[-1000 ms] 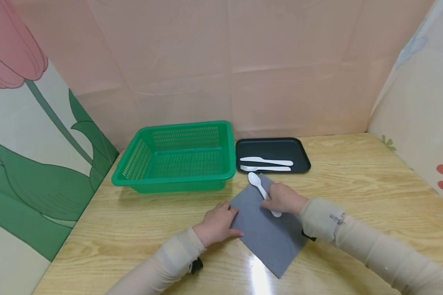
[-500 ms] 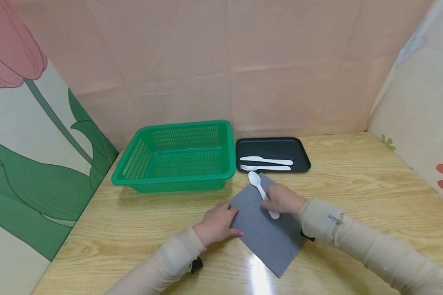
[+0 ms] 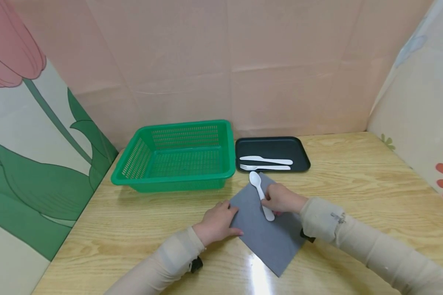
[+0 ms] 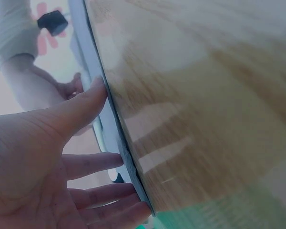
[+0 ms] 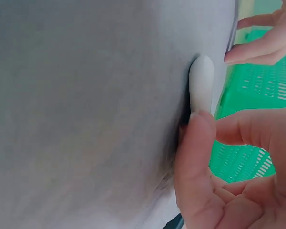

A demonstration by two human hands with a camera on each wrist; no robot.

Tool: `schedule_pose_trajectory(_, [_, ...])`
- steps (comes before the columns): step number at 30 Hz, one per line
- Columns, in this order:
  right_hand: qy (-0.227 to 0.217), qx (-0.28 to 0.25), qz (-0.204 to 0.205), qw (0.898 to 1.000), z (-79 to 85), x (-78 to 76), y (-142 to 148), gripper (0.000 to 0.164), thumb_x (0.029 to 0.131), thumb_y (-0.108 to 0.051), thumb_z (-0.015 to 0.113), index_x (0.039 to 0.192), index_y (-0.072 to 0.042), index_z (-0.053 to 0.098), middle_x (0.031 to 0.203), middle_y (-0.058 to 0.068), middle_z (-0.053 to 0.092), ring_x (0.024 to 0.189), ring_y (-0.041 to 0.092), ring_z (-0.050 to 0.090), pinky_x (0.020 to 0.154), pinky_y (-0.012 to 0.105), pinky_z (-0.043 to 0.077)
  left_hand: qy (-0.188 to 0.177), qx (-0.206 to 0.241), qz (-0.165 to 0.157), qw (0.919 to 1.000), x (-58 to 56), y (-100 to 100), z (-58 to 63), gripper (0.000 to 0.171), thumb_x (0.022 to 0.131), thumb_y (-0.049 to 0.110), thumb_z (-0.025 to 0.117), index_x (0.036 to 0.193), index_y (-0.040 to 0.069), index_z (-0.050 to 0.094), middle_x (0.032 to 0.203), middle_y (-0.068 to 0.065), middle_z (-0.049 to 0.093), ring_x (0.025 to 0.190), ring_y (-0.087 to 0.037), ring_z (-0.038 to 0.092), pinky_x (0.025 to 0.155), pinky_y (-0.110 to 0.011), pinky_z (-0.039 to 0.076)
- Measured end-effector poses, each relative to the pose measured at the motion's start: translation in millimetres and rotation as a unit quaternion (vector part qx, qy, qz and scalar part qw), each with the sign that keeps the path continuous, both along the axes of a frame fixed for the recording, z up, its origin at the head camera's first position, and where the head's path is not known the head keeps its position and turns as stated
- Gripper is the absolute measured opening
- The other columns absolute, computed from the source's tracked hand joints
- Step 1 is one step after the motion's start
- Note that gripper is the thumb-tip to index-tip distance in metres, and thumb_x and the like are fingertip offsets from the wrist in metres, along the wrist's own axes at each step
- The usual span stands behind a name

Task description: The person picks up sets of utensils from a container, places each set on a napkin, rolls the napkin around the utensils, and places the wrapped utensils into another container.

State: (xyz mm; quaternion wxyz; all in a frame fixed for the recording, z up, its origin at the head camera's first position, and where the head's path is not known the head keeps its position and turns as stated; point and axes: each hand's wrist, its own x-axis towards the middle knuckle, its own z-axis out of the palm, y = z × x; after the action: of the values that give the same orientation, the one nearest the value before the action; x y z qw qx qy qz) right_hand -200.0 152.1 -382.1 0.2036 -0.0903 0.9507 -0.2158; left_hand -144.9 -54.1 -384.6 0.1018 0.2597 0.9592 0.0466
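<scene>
In the head view a grey folded napkin (image 3: 266, 239) lies at an angle on the table. On it rests a white plastic spoon (image 3: 259, 189), its bowl toward the tray. My right hand (image 3: 284, 200) pinches the spoon's handle between thumb and fingers. In the right wrist view the handle end of the spoon (image 5: 201, 82) sticks out past the thumb, close over the napkin. My left hand (image 3: 217, 222) touches the napkin's left edge, thumb and fingers spread. The left wrist view shows its fingertips (image 4: 113, 159) along that edge.
A green slotted basket (image 3: 177, 179) stands behind the hands on the left. Beside it lies a black tray (image 3: 273, 146) bearing a white knife (image 3: 267, 160) and a white fork (image 3: 269, 168). Printed coverings hang at the back and both sides of the wooden table (image 3: 361, 172).
The spoon's handle end has swung slightly left and toward me while the right hand keeps its pinch. The left hand and napkin have stayed in place.
</scene>
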Motion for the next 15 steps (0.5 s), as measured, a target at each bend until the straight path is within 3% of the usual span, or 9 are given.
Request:
schedule_pose_trajectory(10, [-0.011, -0.051, -0.001, 0.999, -0.2, 2.9, 0.2, 0.023, 0.088, -0.014, 0.058, 0.068, -0.003, 0.062, 0.051, 0.003, 0.058, 0.044, 0.009, 0.055, 0.045, 0.022, 0.049, -0.001, 0.003, 0.0, 1.0, -0.3, 0.2, -1.4, 0.065, 0.079, 0.05, 0.068, 0.127, 0.007, 0.056, 0.121, -0.011, 0.056, 0.106, -0.021, 0.054, 0.084, -0.032, 0.051])
schedule_pose_trajectory(15, [-0.02, -0.051, -0.002, 0.998, 0.3, 3.6, -0.9, 0.021, 0.089, -0.015, 0.058, 0.072, -0.003, 0.06, 0.053, 0.003, 0.059, 0.046, 0.009, 0.056, 0.046, 0.023, 0.05, 0.003, 0.002, -0.002, 1.0, -0.3, -0.1, -1.7, 0.066, 0.079, 0.05, 0.067, 0.127, 0.007, 0.056, 0.124, -0.012, 0.055, 0.108, -0.022, 0.055, 0.086, -0.033, 0.051])
